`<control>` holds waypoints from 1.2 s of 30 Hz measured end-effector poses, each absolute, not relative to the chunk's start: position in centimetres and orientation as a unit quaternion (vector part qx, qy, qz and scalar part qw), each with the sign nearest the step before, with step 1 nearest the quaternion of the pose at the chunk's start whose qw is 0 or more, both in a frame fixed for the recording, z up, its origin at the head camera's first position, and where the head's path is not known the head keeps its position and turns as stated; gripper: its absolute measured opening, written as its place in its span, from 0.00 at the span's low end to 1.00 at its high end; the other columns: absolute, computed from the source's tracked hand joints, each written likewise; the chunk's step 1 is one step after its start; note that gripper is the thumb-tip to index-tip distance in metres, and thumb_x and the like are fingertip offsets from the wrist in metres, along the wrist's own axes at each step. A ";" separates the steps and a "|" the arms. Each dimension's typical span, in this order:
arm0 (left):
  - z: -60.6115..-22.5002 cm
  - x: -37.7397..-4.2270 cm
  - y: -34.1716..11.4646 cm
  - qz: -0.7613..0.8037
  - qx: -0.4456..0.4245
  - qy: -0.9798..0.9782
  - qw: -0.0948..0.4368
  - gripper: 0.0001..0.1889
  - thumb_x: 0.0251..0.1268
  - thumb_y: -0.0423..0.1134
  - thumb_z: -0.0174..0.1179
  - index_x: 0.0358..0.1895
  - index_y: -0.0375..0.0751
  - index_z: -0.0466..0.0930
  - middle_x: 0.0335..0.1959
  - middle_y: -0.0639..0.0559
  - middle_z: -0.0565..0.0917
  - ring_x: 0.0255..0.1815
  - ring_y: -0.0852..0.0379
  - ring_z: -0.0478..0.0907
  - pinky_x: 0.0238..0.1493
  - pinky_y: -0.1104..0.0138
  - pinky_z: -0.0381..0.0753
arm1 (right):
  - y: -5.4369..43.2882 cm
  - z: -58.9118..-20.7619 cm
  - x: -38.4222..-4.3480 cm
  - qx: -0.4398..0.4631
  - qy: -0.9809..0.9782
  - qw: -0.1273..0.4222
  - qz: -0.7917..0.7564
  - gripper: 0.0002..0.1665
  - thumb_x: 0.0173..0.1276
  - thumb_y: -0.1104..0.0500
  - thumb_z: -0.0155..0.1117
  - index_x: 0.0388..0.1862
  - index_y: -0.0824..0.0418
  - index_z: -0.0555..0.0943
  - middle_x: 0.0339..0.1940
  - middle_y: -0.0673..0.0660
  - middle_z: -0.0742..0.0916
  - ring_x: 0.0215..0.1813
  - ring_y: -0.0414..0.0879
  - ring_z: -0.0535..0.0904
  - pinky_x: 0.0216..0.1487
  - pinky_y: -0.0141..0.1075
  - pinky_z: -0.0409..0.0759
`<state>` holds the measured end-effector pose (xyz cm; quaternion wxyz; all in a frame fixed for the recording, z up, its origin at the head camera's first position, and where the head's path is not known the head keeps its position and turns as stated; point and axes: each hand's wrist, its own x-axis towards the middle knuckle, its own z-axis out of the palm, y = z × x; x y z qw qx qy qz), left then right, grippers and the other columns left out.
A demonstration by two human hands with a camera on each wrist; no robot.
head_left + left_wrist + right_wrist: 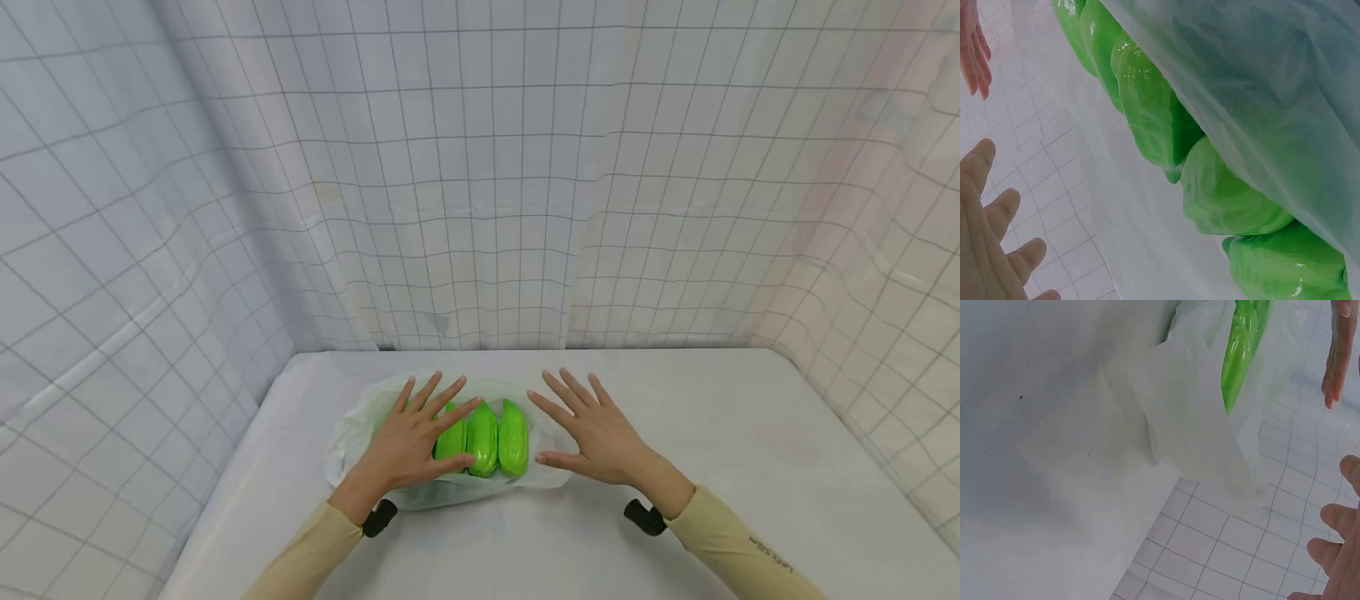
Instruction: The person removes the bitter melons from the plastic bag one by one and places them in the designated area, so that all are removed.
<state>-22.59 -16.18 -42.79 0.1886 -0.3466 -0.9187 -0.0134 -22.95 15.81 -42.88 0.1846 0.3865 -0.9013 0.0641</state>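
Observation:
Several glossy green, elongated gourd-like vegetables (482, 442) lie side by side in a thin whitish plastic bag (345, 442); their exact kind is unclear. My left hand (408, 442) hovers over the bag's left part with fingers spread, hiding some of the vegetables. To the right of the bag, my right hand (600, 437) is held with fingers spread, thumb near the bag's right edge. Neither hand holds anything. In the left wrist view, pointed ends of the green vegetables (1147, 106) show past the bag's film (1297, 100). One vegetable (1238, 362) shows in the right wrist view.
The bag rests on a white-covered table (712, 433). White curtains with a dark grid (495, 167) enclose it at the back and both sides. A small black device (380, 518) sits under the left wrist, another black device (645, 517) under the right.

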 end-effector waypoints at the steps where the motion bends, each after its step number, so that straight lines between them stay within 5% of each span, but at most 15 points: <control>1: -42.8 -22.6 -16.2 -0.015 -0.348 -0.918 0.191 0.40 0.60 0.75 0.40 0.73 0.62 0.56 0.75 0.53 0.52 0.73 0.42 0.47 0.66 0.43 0.42 | 15.8 -42.9 -23.0 0.388 -0.900 0.189 0.063 0.48 0.64 0.26 0.47 0.76 0.47 0.53 0.77 0.54 0.52 0.75 0.55 0.44 0.66 0.59 0.42; 10: -43.0 -22.4 -16.8 -0.067 -0.344 -0.909 0.225 0.35 0.63 0.69 0.46 0.70 0.57 0.64 0.70 0.48 0.62 0.70 0.42 0.56 0.64 0.47 0.53 | 15.7 -43.1 -23.2 0.396 -0.887 0.223 0.080 0.45 0.66 0.29 0.49 0.75 0.52 0.58 0.75 0.55 0.58 0.73 0.55 0.52 0.66 0.58 0.47; 18: -43.9 -22.2 -18.3 -0.171 -0.316 -0.877 0.319 0.24 0.64 0.58 0.56 0.55 0.45 0.79 0.53 0.49 0.79 0.59 0.44 0.70 0.55 0.49 0.68 | 15.6 -43.2 -23.4 0.409 -0.868 0.248 0.134 0.37 0.69 0.34 0.50 0.67 0.57 0.69 0.64 0.59 0.74 0.65 0.53 0.67 0.64 0.51 0.57; 28: -45.8 -21.9 -21.5 -0.314 -0.172 -0.838 0.412 0.23 0.51 0.48 0.70 0.50 0.40 0.82 0.49 0.44 0.79 0.52 0.41 0.72 0.50 0.47 0.65 | 15.0 -43.7 -23.7 0.414 -0.850 0.253 0.205 0.26 0.69 0.41 0.56 0.55 0.59 0.78 0.51 0.52 0.81 0.53 0.48 0.76 0.53 0.46 0.70; 36: -47.9 -20.7 -23.5 -0.411 0.004 -0.823 0.391 0.29 0.48 0.39 0.73 0.56 0.37 0.77 0.50 0.38 0.74 0.50 0.40 0.66 0.47 0.51 0.60 | 14.4 -43.5 -23.2 0.386 -0.860 0.181 0.281 0.24 0.70 0.47 0.59 0.58 0.58 0.76 0.51 0.51 0.82 0.48 0.46 0.79 0.46 0.41 0.76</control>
